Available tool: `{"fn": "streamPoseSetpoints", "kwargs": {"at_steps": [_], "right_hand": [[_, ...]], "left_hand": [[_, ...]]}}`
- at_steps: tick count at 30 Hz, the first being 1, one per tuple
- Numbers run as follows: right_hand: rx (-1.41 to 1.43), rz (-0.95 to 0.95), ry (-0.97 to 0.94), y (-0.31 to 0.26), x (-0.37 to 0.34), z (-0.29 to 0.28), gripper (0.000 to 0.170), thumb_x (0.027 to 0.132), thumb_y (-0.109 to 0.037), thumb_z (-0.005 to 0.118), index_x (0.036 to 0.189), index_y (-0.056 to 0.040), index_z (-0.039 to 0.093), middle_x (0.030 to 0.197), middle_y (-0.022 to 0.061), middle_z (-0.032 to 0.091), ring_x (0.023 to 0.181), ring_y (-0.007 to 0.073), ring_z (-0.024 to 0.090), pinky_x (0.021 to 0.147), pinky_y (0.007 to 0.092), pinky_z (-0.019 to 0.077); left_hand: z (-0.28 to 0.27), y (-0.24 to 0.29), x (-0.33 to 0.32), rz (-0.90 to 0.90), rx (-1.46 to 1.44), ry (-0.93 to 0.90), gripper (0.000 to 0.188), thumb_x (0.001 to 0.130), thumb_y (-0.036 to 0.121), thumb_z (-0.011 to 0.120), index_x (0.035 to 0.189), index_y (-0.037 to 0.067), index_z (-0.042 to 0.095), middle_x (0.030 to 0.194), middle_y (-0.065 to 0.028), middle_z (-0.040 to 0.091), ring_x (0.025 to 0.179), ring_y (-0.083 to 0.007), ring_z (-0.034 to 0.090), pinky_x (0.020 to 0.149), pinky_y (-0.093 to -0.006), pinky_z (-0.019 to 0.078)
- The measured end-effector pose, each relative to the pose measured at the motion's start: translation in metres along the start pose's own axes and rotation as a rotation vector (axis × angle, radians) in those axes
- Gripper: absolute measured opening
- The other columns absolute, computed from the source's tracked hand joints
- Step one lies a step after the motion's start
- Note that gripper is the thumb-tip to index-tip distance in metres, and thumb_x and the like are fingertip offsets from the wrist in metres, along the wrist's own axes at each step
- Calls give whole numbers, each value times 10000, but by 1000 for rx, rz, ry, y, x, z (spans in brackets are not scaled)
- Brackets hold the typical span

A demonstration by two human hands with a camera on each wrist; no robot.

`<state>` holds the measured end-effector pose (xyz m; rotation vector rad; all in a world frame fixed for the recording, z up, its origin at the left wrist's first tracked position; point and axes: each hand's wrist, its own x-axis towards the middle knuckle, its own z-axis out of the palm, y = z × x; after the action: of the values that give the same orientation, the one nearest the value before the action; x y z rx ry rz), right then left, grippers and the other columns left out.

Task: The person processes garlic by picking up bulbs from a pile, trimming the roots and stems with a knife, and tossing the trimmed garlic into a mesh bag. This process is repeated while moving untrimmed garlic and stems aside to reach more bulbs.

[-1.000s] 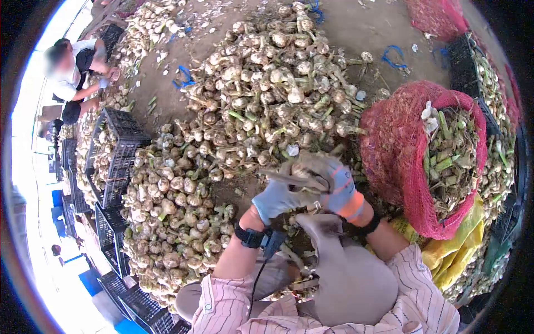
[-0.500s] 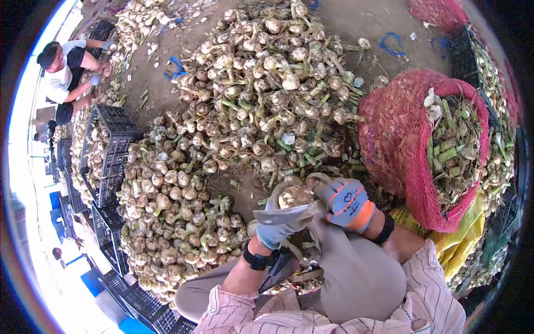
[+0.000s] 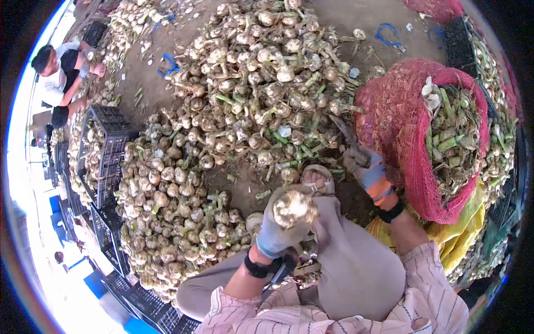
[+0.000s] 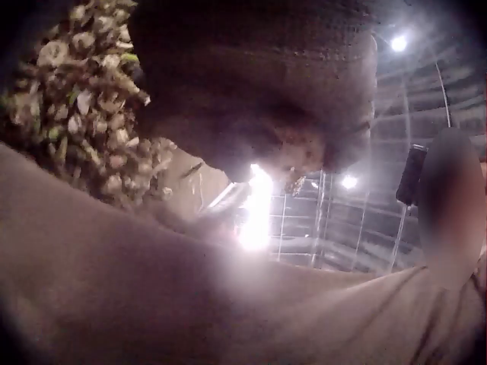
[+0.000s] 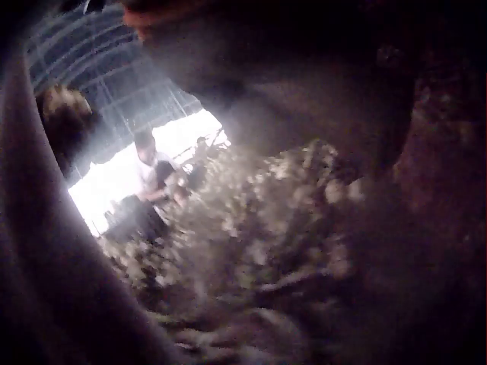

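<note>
- The big heap of garlic (image 3: 256, 83) spreads over the ground (image 3: 239, 192) from my view's far edge, its stems tangled; I see no clear change in it.
- On my left, a second heap (image 3: 172, 206) joins its near left edge, and it too looks the same.
- The red mesh sack (image 3: 389, 117) slumps off the big heap's right edge, mouth turned right, stuffed with cut stems (image 3: 448, 133).
- The right hand (image 3: 371, 171) has made the largest move: half a second ago it was close against the left; now it is well apart from it, between the heap's right edge and the sack's left edge. It grips the knife, though blur hides the exact finger positions.
- The left hand (image 3: 275, 228) stays in front of the lap, fingers wrapped round one bulb (image 3: 295, 209).
- The knife's dark blade (image 3: 343, 129), which lay across in front of the left hand, now points up and away toward the heap, well clear of the bulb.
- That bulb sits in the left hand, beside the knee, its upper face bright with glare. I judge cutting has paused or finished on it; I cannot tell which, and both wrist views are too dark to help.
</note>
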<state>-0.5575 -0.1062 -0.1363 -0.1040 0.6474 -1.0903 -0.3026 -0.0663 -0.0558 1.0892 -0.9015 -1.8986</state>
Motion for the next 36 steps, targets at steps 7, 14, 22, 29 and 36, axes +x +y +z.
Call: {"fn": "streamPoseSetpoints", "kwargs": {"at_steps": [7,14,22,29,36], "right_hand": [[-682,117,-125,16,-2,63,366,727,-130,737,1036,12,602,1027,56,622,906,111,562,793,271,469],[-1266,17,-324,-8,1,62,342,718,-192,734,1016,-60,631,954,78,649,851,167,616,756,298,485],[-1993,5,-455,-6,15,77,421,668,-245,642,1051,-80,583,858,145,642,800,315,618,720,404,493],[-1818,160,122,9,-24,-69,332,719,-242,627,1005,-73,630,886,176,647,823,330,615,734,402,489],[-1605,-79,600,21,-1,-62,441,746,-256,655,1142,-85,566,1031,167,625,940,326,598,800,390,479]], "left_hand": [[18,36,33,297,1320,120,844,569,263,825,1284,52,428,1173,-200,521,1081,-369,520,888,-423,455],[-9,13,32,476,1221,-260,666,636,186,749,1231,51,480,1111,-155,553,906,-350,588,747,-411,500],[-2,4,22,828,1707,-354,435,704,147,547,1134,82,567,1040,-108,569,721,-242,554,544,-331,449],[-43,36,-4,494,1620,-435,688,621,377,684,1201,48,516,1054,-135,584,831,-269,587,621,-366,462],[-170,112,-112,-1119,1926,96,472,724,313,681,1090,45,550,1093,-187,570,963,-318,602,823,-393,496]]}}
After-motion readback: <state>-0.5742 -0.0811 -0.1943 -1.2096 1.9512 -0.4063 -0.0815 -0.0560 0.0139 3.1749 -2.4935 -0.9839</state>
